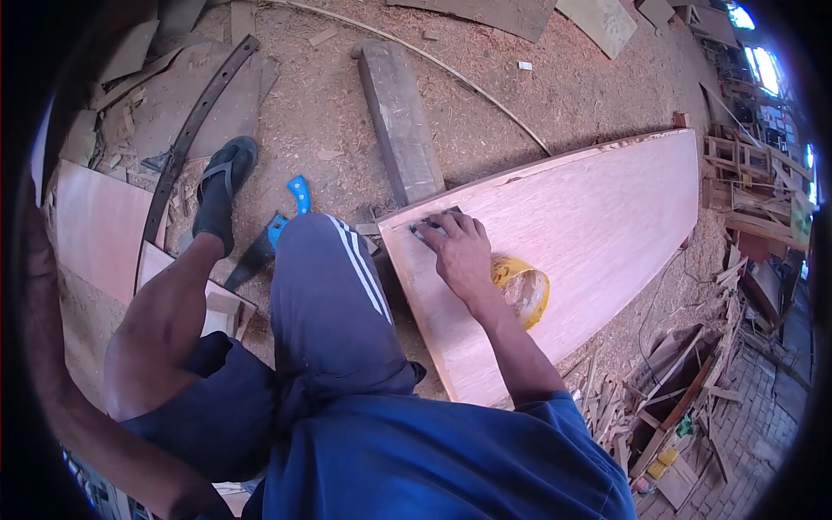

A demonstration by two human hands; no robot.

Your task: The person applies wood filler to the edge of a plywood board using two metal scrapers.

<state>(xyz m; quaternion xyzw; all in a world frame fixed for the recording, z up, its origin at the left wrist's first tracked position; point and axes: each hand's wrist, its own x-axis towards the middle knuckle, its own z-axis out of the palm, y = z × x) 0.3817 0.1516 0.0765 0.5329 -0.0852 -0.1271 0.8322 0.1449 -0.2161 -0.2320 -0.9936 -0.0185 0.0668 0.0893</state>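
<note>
My right hand [462,251] is closed over a small dark object [418,229] near the corner of a large pale plywood panel [598,221]. Most of that object is hidden under my fingers, so its kind does not show. Beside my right wrist, a yellow tub [544,299] lies on the panel with its opening towards me; whitish material coats its inside. At the dark left edge of the view is my left hand [39,247], its fingers lost in shadow, well apart from the panel.
A handsaw with a blue handle [299,194] lies beside my knee. Beyond the panel's corner rests a thick timber beam [400,121]. A long curved dark strip [186,139] runs past my foot. Wood scraps [598,407] and stacked frames [745,165] line the right side.
</note>
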